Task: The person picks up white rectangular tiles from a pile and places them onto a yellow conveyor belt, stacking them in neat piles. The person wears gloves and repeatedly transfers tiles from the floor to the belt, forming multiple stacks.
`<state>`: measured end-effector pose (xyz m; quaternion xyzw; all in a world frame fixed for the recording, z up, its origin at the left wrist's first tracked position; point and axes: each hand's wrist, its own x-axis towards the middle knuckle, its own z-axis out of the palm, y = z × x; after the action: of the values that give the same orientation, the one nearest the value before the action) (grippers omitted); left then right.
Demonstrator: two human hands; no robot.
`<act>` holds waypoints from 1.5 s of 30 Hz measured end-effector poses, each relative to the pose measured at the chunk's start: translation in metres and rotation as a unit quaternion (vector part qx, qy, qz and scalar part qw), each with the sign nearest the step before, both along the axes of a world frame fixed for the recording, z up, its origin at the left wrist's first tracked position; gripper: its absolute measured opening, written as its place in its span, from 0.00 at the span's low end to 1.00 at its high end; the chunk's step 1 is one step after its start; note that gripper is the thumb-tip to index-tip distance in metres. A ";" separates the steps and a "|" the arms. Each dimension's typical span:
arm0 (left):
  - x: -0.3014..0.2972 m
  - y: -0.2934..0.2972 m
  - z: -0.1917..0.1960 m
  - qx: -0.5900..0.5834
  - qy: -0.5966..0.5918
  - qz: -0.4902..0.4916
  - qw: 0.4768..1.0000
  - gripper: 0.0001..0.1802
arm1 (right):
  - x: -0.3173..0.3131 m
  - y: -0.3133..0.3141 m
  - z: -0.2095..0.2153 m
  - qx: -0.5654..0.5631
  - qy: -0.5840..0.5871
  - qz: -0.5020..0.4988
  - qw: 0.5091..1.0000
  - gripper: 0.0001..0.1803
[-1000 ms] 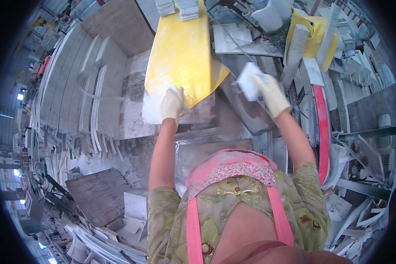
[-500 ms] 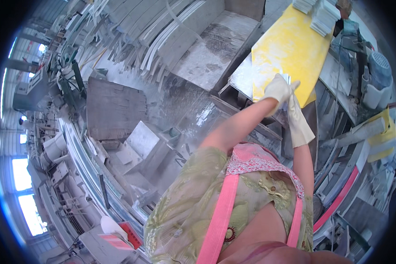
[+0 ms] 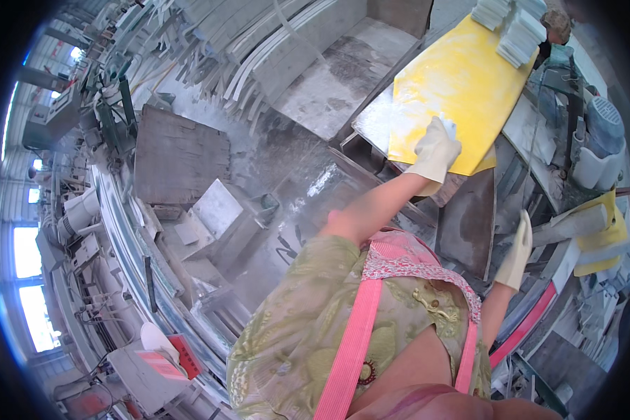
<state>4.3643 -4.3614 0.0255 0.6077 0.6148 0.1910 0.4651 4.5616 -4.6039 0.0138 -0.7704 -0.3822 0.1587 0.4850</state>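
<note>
— Two gloved hands showed in the head view, but only one was at work. The left hand (image 3: 435, 150) lay on the yellow sheet (image 3: 453, 91), near its lower edge, fingers closed over a small pale wad that I took for a cloth or sponge (image 3: 446, 124).

— And half a second before?

— Both gloves had been bunched together at that same sheet. By now the right hand (image 3: 516, 253) had dropped away to the person's side, well apart from the sheet, hanging beside a dark slab (image 3: 469, 217). Its fingers were straight and loosely together, holding nothing that I could see.

— Did the sheet itself move?

— Not against its surroundings, as far as I could judge. It lay tilted across the bench (image 3: 532, 133), with the stack of pale tiles (image 3: 518, 35) sitting on its far end as in the earlier pictures. The head had swung left over the second, so the sheet slid from the middle of the picture to the upper right, and the wet floor (image 3: 308, 189) and a grey stone block (image 3: 217, 206) came into sight.

— So what did that mean for the work?

— My reading was that the rubbing of the sheet had gone over to one hand alone, with the other resting.
</note>
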 end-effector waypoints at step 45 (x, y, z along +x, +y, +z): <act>0.015 -0.010 0.000 0.121 0.080 0.027 0.989 0.34 | 0.189 -0.332 -0.119 -0.198 -0.267 -0.091 0.939 0.37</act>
<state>4.3792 -4.3717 0.0257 0.6558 0.6385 0.2279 0.3320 4.7507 -4.9358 -0.1052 -0.8963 -0.3868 -0.0255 0.2153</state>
